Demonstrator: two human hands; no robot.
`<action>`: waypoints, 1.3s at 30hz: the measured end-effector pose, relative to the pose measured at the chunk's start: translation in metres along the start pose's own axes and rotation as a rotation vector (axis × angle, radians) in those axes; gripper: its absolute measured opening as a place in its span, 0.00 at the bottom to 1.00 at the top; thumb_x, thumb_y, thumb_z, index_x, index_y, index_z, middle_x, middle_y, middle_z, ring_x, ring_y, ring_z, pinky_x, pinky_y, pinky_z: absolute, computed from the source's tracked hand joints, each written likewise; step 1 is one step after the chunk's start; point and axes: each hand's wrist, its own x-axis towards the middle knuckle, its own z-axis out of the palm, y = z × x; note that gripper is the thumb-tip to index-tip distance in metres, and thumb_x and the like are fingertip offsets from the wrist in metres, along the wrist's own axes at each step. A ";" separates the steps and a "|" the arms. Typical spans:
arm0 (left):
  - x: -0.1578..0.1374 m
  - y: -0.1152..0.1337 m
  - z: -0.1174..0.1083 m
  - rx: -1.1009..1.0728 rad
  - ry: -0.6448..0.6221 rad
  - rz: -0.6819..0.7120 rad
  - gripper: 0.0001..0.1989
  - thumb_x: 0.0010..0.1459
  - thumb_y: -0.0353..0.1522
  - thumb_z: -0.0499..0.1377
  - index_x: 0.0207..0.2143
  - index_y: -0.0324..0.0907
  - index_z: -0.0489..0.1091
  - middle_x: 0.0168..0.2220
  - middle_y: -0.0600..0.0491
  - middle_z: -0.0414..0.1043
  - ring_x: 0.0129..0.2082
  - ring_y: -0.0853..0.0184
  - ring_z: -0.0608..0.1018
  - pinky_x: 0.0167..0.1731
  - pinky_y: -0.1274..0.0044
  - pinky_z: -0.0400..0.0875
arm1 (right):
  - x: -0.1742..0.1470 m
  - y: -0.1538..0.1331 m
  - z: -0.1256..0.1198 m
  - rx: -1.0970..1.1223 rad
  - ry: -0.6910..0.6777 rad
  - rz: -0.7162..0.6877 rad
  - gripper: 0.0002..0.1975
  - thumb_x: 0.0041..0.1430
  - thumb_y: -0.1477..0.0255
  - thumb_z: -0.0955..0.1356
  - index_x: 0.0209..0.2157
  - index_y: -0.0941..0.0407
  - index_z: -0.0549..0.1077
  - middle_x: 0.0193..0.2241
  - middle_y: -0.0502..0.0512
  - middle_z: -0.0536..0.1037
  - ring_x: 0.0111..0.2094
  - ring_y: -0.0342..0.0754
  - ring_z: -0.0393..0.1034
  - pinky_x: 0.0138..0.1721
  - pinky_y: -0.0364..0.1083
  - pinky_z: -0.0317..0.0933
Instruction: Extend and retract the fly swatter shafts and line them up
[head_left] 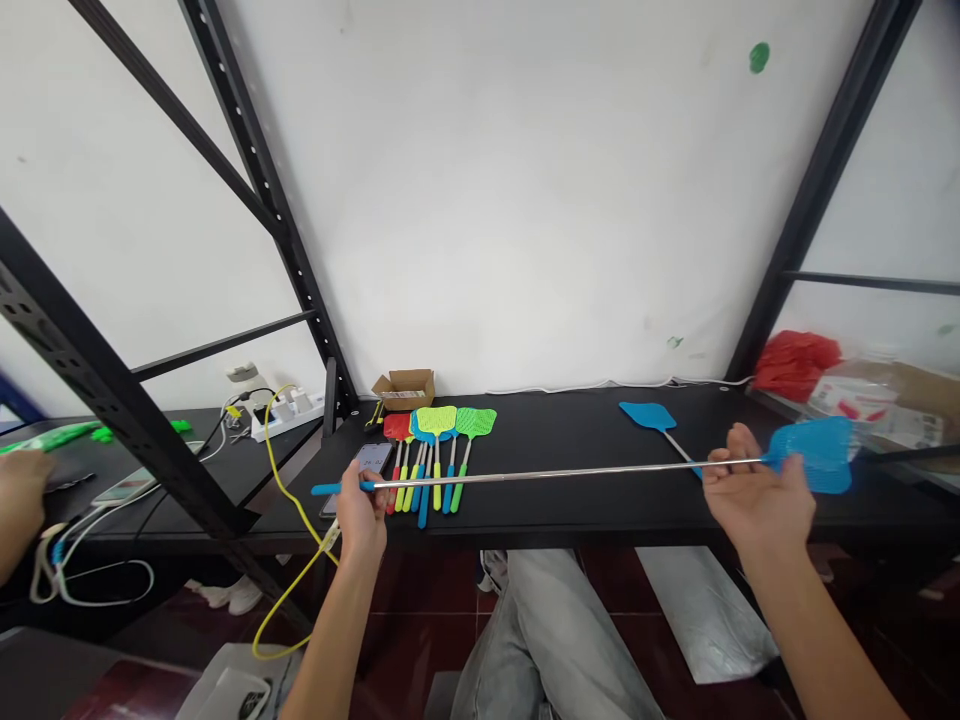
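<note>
A blue fly swatter with a long extended metal rod stretches across the view, its blue head (pixel 814 455) at the right. Its blue handle is in my left hand (pixel 361 510), fingers closed round it. Palm up beside the head, my right hand (pixel 761 495) has its fingers apart, and the rod lies across them. Behind the rod at the left, several fly swatters with red, yellow, blue and green heads (pixel 475 422) lie in a group on the black table (pixel 555 430). Another blue fly swatter (pixel 649 415) lies at the right, its handle partly hidden by my right hand.
A phone (pixel 373 457) lies left of the group, near a small open cardboard box (pixel 405 388). A yellow cable (pixel 289 490) hangs over the left edge. Black shelf posts (pixel 259 150) stand at both sides. Another person's hand (pixel 21 505) shows at far left; a red bag (pixel 796 362) at right.
</note>
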 end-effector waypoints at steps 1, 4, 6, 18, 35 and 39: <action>0.001 0.001 -0.001 -0.004 0.011 0.002 0.22 0.57 0.45 0.57 0.16 0.43 0.58 0.11 0.60 0.51 0.13 0.73 0.58 0.16 0.79 0.58 | 0.000 0.002 0.000 0.039 -0.003 0.014 0.24 0.68 0.56 0.56 0.40 0.53 0.78 0.41 0.56 0.77 0.28 0.43 0.70 0.20 0.42 0.65; 0.002 0.002 -0.002 -0.019 0.019 -0.004 0.21 0.57 0.44 0.57 0.17 0.43 0.58 0.10 0.61 0.49 0.12 0.74 0.56 0.15 0.79 0.58 | 0.000 0.006 -0.001 0.146 -0.016 0.024 0.21 0.69 0.59 0.57 0.42 0.53 0.77 0.33 0.52 0.78 0.24 0.40 0.68 0.17 0.38 0.61; 0.001 0.002 -0.002 -0.031 0.012 -0.010 0.21 0.57 0.44 0.56 0.18 0.44 0.57 0.10 0.62 0.47 0.11 0.74 0.54 0.15 0.79 0.58 | 0.001 0.008 -0.001 0.177 -0.022 0.018 0.17 0.68 0.61 0.60 0.43 0.53 0.76 0.30 0.51 0.78 0.23 0.39 0.67 0.16 0.37 0.59; -0.005 0.009 0.003 -0.089 0.064 0.002 0.22 0.57 0.38 0.54 0.14 0.44 0.51 0.10 0.60 0.45 0.12 0.73 0.53 0.17 0.78 0.57 | -0.002 0.020 0.008 -0.072 0.057 -0.113 0.17 0.66 0.62 0.60 0.34 0.56 0.75 0.35 0.56 0.78 0.34 0.44 0.75 0.32 0.42 0.68; -0.020 -0.005 0.020 -0.166 0.121 0.134 0.20 0.57 0.39 0.52 0.16 0.44 0.50 0.11 0.60 0.44 0.13 0.72 0.54 0.16 0.77 0.50 | -0.023 0.037 0.024 -0.107 0.009 -0.062 0.19 0.66 0.61 0.59 0.32 0.57 0.75 0.33 0.56 0.79 0.31 0.44 0.74 0.28 0.42 0.64; -0.036 -0.022 0.034 -0.181 0.092 0.058 0.21 0.58 0.40 0.52 0.15 0.44 0.52 0.11 0.60 0.45 0.14 0.71 0.57 0.18 0.77 0.56 | -0.035 0.047 0.031 -0.124 -0.060 -0.045 0.18 0.63 0.57 0.63 0.32 0.56 0.75 0.33 0.56 0.79 0.31 0.45 0.74 0.27 0.42 0.64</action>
